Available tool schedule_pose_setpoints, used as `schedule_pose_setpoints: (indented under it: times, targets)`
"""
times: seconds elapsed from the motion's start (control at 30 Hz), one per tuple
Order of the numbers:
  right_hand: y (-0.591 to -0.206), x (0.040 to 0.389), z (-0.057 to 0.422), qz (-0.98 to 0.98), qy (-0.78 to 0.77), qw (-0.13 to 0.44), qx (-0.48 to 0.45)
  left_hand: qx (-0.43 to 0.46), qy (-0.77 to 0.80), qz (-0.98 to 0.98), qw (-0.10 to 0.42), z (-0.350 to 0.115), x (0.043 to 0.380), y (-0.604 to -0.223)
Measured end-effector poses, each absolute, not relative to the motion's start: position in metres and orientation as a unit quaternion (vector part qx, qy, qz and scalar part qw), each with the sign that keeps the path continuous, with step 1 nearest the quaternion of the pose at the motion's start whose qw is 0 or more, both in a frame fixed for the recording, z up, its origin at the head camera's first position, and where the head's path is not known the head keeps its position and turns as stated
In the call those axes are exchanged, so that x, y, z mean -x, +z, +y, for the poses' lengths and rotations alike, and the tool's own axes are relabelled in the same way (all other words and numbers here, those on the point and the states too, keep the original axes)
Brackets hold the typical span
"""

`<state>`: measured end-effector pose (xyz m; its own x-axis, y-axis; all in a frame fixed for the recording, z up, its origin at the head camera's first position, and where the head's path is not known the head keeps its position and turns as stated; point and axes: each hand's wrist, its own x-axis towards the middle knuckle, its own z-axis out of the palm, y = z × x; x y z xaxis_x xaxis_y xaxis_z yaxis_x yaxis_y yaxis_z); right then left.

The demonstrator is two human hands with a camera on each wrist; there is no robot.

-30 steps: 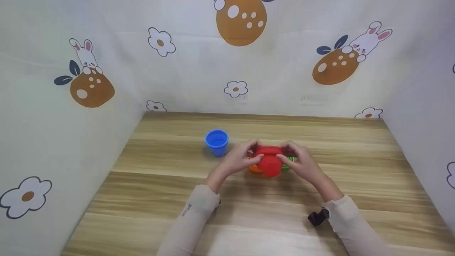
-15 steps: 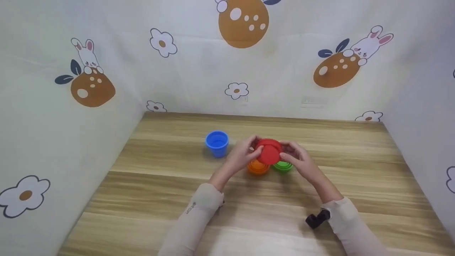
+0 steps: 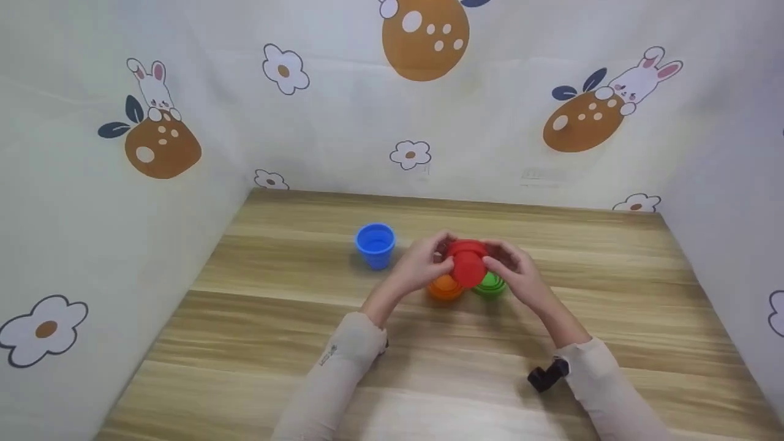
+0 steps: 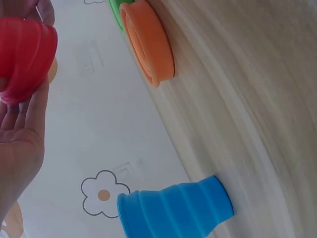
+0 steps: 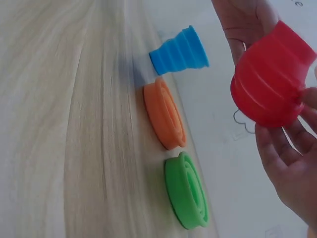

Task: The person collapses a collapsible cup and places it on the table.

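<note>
A red collapsible cup (image 3: 469,269) is held up between both hands, its small round base turned to the head camera. From the left, my left hand (image 3: 421,264) grips it with the thumb near the base and fingers behind the rim. My right hand (image 3: 523,274) grips the opposite side in the same way. Seen from the right wrist, the red cup (image 5: 272,77) is tilted, with its ringed wall drawn out. Below it on the table sit a flattened orange collapsible cup (image 3: 445,290) and a flattened green one (image 3: 490,285), side by side.
A blue collapsible cup (image 3: 375,246) stands upright and extended on the wooden table (image 3: 257,343), left of the left hand. Patterned cloth walls (image 3: 343,116) enclose the table at the back and sides. A black device (image 3: 547,375) is strapped at the right wrist.
The red cup has risen slightly and its tilt has changed, with both hands still holding it. The orange and green cups show more beneath it. The blue cup stays in place.
</note>
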<state>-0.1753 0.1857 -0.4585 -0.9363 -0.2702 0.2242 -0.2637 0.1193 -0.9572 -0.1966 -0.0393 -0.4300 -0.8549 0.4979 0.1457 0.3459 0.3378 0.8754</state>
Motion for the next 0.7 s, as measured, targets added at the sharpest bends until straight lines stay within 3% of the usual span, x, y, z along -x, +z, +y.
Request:
schedule_pose_setpoints:
  times: [0.2,0.53,0.7]
  targets:
    - [-0.460,0.179,0.192,0.694,-0.702,0.063,0.146,-0.247,0.565,0.785,0.064,-0.037,0.197,-0.431]
    - [-0.445,0.177,0.184,0.805,-0.560,-0.069,0.183,-0.284,0.542,0.780,0.134,-0.038,0.195,-0.427]
    - [-0.452,0.175,0.188,0.768,-0.614,-0.032,0.178,-0.275,0.573,0.760,0.138,-0.036,0.195,-0.429]
